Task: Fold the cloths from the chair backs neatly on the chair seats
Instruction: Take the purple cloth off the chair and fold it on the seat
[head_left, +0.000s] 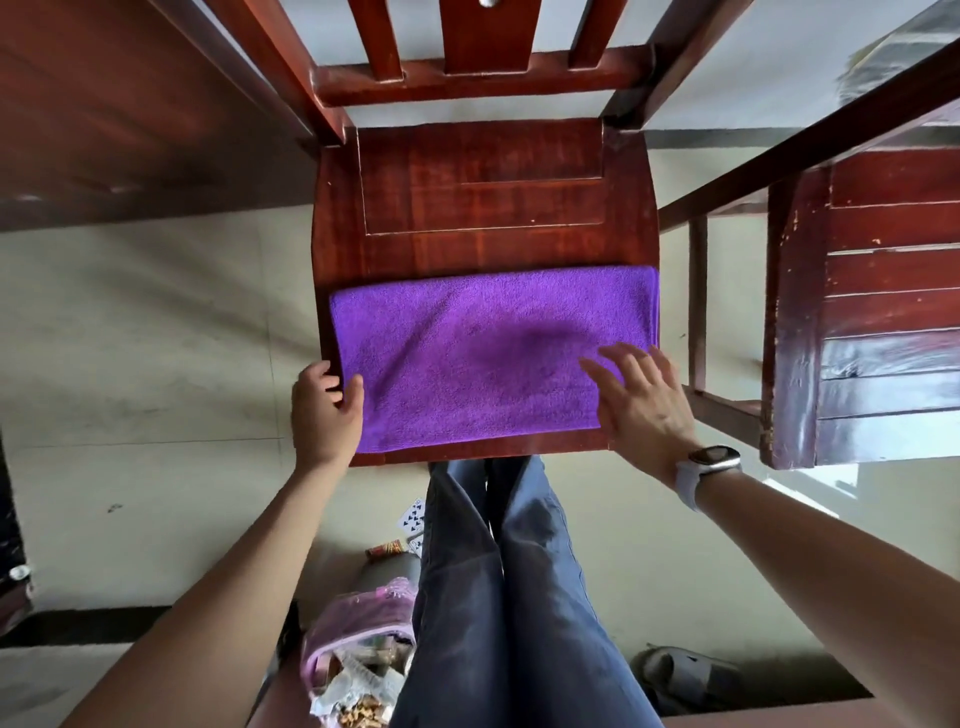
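Left hand (326, 406): fingers and thumb curled, pinching the cloth's near-left edge.
Right hand (640, 396): fingers spread straight, lying flat on the cloth's right end, gripping nothing.
Cloth (478, 358): purple, folded, flat across near half of chair seat (483, 208).

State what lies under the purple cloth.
The purple cloth lies on the wooden chair seat, whose back half shows bare. The front half beneath is covered.
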